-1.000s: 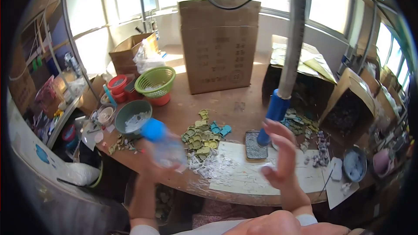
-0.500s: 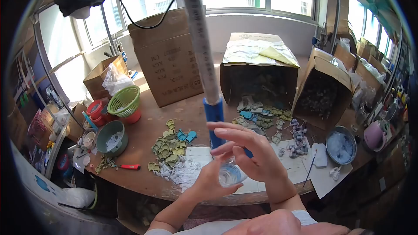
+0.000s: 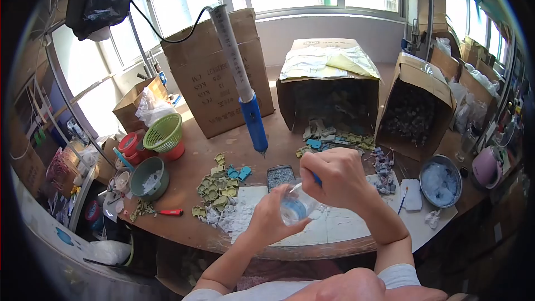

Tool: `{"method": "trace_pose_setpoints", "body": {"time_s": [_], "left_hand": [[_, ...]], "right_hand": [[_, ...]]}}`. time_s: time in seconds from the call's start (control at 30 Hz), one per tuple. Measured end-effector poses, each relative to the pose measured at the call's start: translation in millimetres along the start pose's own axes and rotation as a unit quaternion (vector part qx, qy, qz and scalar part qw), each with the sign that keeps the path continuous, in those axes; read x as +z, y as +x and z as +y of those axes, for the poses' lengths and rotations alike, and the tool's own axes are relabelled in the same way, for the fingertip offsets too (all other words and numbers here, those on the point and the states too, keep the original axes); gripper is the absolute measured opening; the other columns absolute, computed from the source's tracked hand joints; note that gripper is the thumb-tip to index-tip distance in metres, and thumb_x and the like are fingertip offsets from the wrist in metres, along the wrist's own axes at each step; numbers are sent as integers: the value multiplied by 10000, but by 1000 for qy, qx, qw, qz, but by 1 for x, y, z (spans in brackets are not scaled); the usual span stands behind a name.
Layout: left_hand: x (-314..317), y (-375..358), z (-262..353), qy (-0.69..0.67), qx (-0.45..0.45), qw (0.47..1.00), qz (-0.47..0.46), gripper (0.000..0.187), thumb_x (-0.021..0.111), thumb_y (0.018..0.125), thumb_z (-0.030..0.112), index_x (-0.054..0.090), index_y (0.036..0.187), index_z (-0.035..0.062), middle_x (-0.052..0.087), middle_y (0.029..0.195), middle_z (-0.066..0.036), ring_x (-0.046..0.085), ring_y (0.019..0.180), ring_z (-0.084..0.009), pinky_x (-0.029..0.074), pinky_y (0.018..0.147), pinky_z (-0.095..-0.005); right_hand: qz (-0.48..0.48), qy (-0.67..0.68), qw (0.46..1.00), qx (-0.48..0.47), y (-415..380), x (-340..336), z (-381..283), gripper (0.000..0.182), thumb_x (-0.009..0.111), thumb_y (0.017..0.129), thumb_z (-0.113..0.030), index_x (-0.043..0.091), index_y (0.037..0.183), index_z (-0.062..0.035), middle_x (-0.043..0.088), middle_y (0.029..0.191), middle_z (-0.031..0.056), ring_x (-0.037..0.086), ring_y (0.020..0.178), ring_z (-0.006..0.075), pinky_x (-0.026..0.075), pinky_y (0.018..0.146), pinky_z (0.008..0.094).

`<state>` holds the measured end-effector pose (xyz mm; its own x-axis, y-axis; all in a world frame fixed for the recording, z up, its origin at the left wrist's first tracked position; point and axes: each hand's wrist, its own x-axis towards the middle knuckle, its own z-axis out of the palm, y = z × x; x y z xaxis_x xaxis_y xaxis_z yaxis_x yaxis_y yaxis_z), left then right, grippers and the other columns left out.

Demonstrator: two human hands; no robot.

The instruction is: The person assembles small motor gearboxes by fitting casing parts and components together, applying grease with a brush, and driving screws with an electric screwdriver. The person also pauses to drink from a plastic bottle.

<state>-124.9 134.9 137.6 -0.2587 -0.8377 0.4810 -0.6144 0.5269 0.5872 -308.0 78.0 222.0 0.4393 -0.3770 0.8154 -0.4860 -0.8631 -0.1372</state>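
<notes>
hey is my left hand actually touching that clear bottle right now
Touching. The head view shows the left hand curled around the side of the clear bottle, with fingers and thumb against it.

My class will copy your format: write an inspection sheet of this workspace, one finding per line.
Surface: brown table, with a white sheet near its front edge.
Job's things: clear bottle, tilted; blue piece at its upper end.
Clutter: green parts heaped beside white bits; red tool near the front edge.
Hands: left hand grips the bottle; right hand is closed around the blue piece.
Cables: black cable reaches the tube above the blue driver.
Surroundings: windows, cartons; other people, nothing seen.
</notes>
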Motion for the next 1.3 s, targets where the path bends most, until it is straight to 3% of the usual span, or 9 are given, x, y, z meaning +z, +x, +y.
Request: {"method": "trace_pose_setpoints", "body": {"time_s": [0.13,0.4,0.5,0.73,0.87,0.97,1.0,1.07,1.3], "left_hand": [[-7,-5,-2,-172,-67,977,-103,816,853,670,345,427,1266,-14,622,1073,-169,621,1018,-310,484,869,-405],[13,3,-23,-689,-21,542,-480,981,891,596,479,402,1258,-56,586,1039,-177,620,946,-242,524,766,-332],[57,4,-22,-799,131,194,-554,962,875,636,463,394,1281,-64,620,984,-213,674,793,-291,559,643,-306],[93,15,45,-717,339,-68,-606,1062,875,672,414,237,1387,-46,557,1177,-249,671,927,-313,588,760,-369],[79,1,-1,-791,182,164,-561,1039,906,610,462,351,1298,-83,581,1074,-242,648,892,-314,566,692,-375],[-11,1,-2,-764,4,516,-386,970,919,590,416,394,1278,-23,562,1110,-191,601,1021,-302,522,816,-393],[-24,4,-6,-764,5,520,-382,970,919,590,416,394,1278,-23,562,1110,-191,601,1021,-302,522,816,-393],[-44,5,-13,-612,109,750,-226,950,935,572,329,410,1301,22,562,1160,-171,576,1093,-285,496,898,-401],[-93,-13,-13,-189,180,950,174,840,885,660,119,384,1332,70,526,1267,-182,534,1186,-278,465,966,-383]], "right_hand": [[-27,89,995,-47,3,-2,6,71,603,684,-27,560,708,-78,509,531,68,522,452,274,421,453,353],[-7,327,919,-221,28,4,-6,136,580,835,-175,618,761,-67,501,565,19,467,421,207,363,420,313],[56,426,866,-255,39,14,-17,326,549,949,-310,621,774,-45,476,544,10,412,395,164,306,413,304],[33,594,755,-276,50,5,-20,433,515,979,-441,583,727,-96,493,499,-4,393,383,130,263,400,287],[238,679,665,-198,49,-17,10,306,440,1011,-337,476,770,-152,375,443,-25,248,369,71,239,417,250],[310,667,659,-156,23,-30,34,277,436,1011,-311,478,798,-139,328,436,-29,191,374,62,211,436,246],[307,671,656,-158,15,-32,38,277,436,1011,-311,478,798,-139,328,436,-29,191,374,62,211,436,246],[346,653,662,-125,-5,-31,42,279,450,1004,-302,469,787,-128,346,437,-29,202,367,59,194,444,249],[357,667,650,-78,-40,-25,59,247,465,974,-265,430,771,-129,330,431,-36,206,379,63,195,455,248]]}}
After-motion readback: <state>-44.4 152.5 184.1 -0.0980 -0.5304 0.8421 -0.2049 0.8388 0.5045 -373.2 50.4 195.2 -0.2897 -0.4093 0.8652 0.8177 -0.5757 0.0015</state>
